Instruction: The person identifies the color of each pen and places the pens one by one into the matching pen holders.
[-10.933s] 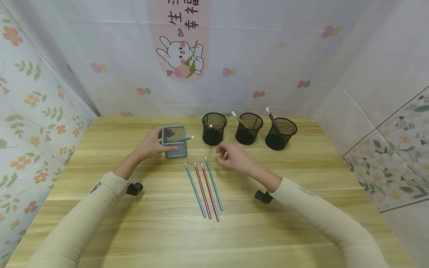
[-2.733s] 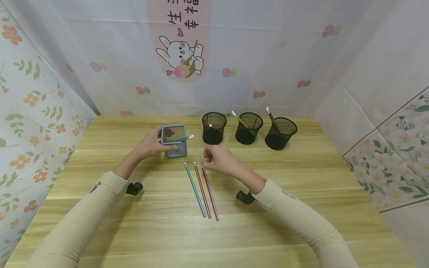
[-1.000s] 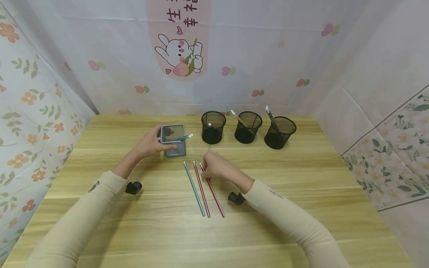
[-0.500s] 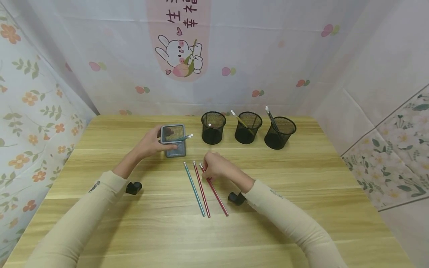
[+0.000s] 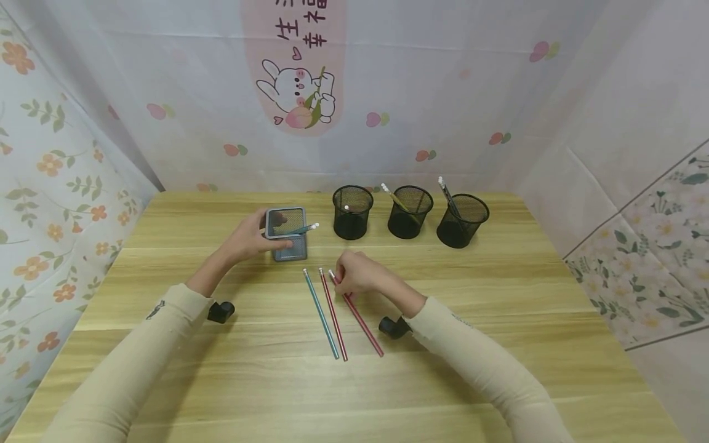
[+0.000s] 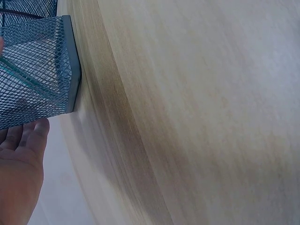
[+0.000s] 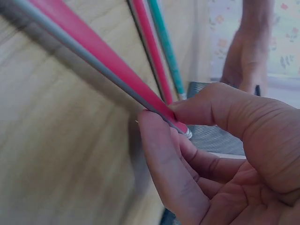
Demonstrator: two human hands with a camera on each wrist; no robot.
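My left hand [image 5: 250, 237] grips a grey square mesh pen holder [image 5: 291, 248], thumb on its front and fingers round its far left side. Teal pencils [image 5: 306, 228] lean inside it with their white erasers past the right rim. My right hand [image 5: 359, 274] pinches a red pencil [image 5: 365, 329] near its eraser end, between thumb and index finger, as the right wrist view shows. Just left of it, a second red pencil [image 5: 334, 317] and a teal pencil [image 5: 321, 315] lie on the table. In the left wrist view the mesh holder [image 6: 37, 70] shows a teal streak through its wall.
Three round black mesh cups stand at the back: a left cup [image 5: 351, 226], a middle cup [image 5: 405, 225] and a right cup [image 5: 458, 232], each with pencils or an eraser end showing. Behind the wooden table [image 5: 266, 394] hangs a printed cloth [image 5: 443, 80].
The right hand has moved from the back of the pencils onto the right red pencil, whose near end has swung right. Earlier, a second teal pencil left the table; two erasers now show at the grey holder.
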